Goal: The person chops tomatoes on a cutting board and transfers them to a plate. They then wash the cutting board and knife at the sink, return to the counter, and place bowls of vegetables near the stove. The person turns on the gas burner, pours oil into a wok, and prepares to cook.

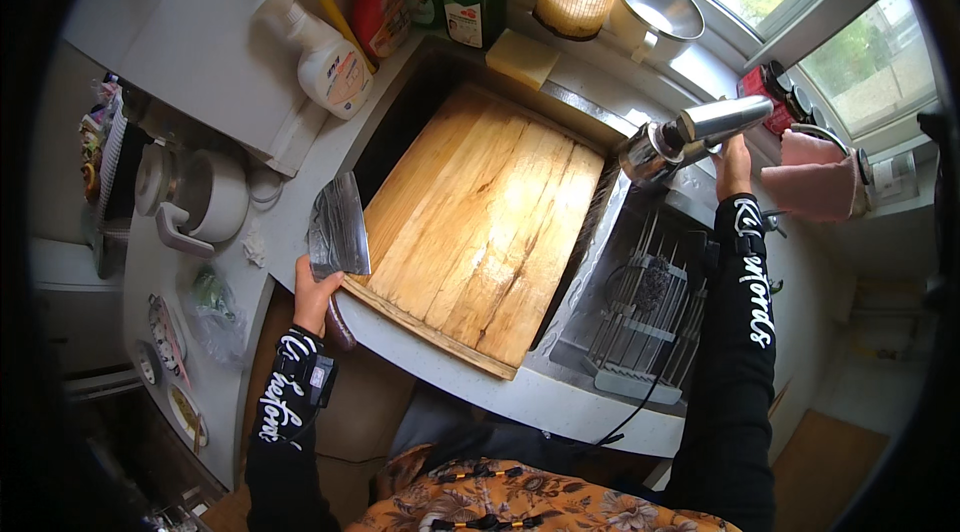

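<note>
My left hand (313,295) holds a cleaver (339,228) at the near left corner of a wooden cutting board (480,232). The cleaver's broad blade looks wet and points away from me, and its dark handle shows below the hand. Across the sink lies the board, wet and shiny, its near edge on the counter rim. My right hand (733,164) reaches behind the chrome faucet (675,138) at the right; its fingers are partly hidden by the faucet, so its grip cannot be made out.
A metal rack (637,307) with a dark scourer (654,284) sits in the right basin. Behind the board lies a yellow sponge (523,57). A white spray bottle (330,66) stands at the back left, a steel bowl (660,10) by the window, a pink cloth (814,179) at the right.
</note>
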Demonstrator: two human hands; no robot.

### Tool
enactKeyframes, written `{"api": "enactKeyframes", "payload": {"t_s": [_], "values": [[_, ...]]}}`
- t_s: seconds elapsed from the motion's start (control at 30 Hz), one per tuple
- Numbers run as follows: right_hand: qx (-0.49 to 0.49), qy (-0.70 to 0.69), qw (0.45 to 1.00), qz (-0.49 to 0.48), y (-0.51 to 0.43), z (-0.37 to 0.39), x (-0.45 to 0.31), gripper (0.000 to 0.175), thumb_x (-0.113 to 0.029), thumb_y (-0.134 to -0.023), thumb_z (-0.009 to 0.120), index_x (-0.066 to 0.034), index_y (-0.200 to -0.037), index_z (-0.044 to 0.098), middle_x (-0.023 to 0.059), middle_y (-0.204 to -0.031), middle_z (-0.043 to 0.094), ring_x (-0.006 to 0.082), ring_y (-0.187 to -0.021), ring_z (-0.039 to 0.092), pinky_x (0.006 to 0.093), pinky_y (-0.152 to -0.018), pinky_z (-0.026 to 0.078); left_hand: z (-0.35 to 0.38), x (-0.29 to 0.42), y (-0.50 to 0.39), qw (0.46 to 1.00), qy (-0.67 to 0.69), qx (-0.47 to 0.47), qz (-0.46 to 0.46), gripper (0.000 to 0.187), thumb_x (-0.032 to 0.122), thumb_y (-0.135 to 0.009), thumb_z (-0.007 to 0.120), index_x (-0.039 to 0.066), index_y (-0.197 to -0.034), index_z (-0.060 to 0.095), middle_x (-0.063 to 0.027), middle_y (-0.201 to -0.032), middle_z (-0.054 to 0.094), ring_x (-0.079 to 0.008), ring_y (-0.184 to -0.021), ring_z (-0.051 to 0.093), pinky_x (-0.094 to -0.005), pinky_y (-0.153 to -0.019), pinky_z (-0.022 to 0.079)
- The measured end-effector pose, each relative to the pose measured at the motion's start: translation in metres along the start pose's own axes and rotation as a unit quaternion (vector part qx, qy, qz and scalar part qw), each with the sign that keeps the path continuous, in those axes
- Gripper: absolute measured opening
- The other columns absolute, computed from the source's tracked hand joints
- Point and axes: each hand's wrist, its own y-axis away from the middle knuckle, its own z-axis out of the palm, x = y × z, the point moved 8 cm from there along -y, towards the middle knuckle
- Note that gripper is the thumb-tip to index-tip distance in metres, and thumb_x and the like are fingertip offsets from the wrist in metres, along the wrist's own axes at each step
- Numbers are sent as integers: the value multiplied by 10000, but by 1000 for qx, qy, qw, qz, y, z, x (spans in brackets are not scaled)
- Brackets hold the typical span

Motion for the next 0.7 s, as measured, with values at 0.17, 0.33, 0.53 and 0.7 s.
{"api": "enactKeyframes", "payload": {"t_s": [0.17, 0.33, 0.53, 0.7], "values": [[16, 71, 994, -80, 117, 9, 1, 504, -442, -951, 389, -132, -1348, 400, 25, -1356, 418, 176, -1264, 363, 415, -1003, 287, 0, 13, -4, 999, 34, -1, 8, 382, -40, -746, 574, 7, -1103, 445, -78, -1004, 550, -165, -914, 531, -284, -855, 413], [-88, 130, 987, 15, 306, 57, 71, 224, -106, -921, 475, -44, -1128, 533, 50, -1047, 562, 121, -922, 539, 261, -778, 450, 6, 41, -29, 990, 83, -100, 58, 421, -17, -752, 520, -22, -1169, 462, -85, -1058, 561, -183, -963, 538, -287, -892, 404], [-111, 209, 966, 106, 418, 100, 121, 352, -147, -877, 579, 28, -1162, 469, 154, -1025, 565, 240, -919, 577, 316, -824, 462, 51, 45, -64, 959, 107, -260, -28, 381, 20, -777, 513, -11, -1156, 489, -84, -1061, 562, -181, -986, 530, -285, -903, 406], [-69, 294, 951, 69, 423, 116, 130, 473, -246, -859, 592, 45, -1203, 447, 232, -1069, 518, 334, -965, 530, 380, -869, 433, 67, 35, -83, 921, 115, -368, -45, 397, 12, -775, 492, -6, -1171, 481, -62, -1042, 562, -161, -944, 533, -268, -889, 402]]}}
